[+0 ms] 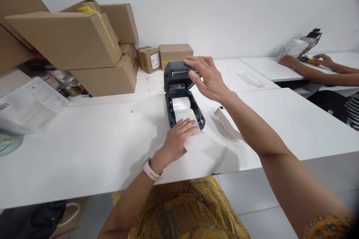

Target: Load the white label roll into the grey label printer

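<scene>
A dark grey label printer (168, 109) stands on the white table with its lid (174, 68) raised. Inside lies a white label roll (181, 103), its paper running forward over the printer's front edge. My left hand (179, 138), with a pink-banded watch (150, 170) on the wrist, lies flat with fingers stretched across that paper at the front. My right hand (206, 78) grips the right side of the lid, fingers over the top and thumb lower down. Right of the printer, a loose curled paper strip (228, 123) lies on the table, partly hidden by my right forearm.
Cardboard boxes (70, 41) are stacked at the left, beside a white printed package (33, 104). Two smaller boxes (176, 53) stand against the wall behind the printer. Another person's hands (290, 61) are at the far right table, near a yellow handheld device (311, 61).
</scene>
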A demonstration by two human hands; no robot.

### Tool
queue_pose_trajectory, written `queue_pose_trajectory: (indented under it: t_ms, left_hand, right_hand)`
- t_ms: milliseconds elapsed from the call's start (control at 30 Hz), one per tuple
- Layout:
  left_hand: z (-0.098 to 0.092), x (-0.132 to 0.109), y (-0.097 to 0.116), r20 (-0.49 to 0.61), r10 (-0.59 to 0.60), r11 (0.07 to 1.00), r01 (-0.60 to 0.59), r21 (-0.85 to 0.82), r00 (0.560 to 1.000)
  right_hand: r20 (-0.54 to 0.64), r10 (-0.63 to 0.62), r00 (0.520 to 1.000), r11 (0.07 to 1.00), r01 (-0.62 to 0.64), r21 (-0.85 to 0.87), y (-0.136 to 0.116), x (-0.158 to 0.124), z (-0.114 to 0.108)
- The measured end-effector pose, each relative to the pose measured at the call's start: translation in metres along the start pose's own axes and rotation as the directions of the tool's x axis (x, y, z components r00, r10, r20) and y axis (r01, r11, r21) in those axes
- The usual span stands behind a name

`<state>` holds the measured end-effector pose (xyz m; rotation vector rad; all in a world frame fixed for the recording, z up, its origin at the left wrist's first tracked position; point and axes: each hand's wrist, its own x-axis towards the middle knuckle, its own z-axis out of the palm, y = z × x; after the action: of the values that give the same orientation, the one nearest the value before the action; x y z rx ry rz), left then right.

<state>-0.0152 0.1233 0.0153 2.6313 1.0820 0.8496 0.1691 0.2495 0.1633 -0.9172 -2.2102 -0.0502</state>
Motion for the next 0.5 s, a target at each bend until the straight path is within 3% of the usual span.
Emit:
queue_pose_trajectory:
  t_ms: [133,333,400,500]
  left_hand:
    - [0.024,-0.02,0.017,-0.159,0.049,0.997,-0.037,0.073,0.986]
    - [0.04,-0.033,0.03,-0.359,0.169,0.984,-0.139,0.109,0.918]
    - [0.038,-0.031,0.034,-0.4,0.191,0.979,-0.146,0.141,0.896]
    - [0.028,-0.026,0.042,-0.458,0.259,0.963,-0.189,0.194,0.85]
  right_hand:
    - [0.022,-0.001,1.0,0.999,0.0,0.049,-0.016,-0.041,0.003]
    - [0.22,-0.012,0.975,1.0,0.007,0.023,-0.021,-0.111,0.03]
    - [0.169,-0.035,0.985,0.999,0.034,0.012,-0.019,-0.13,0.045]
    - [-0.037,-0.109,0.993,0.994,0.11,0.017,-0.019,-0.15,0.067]
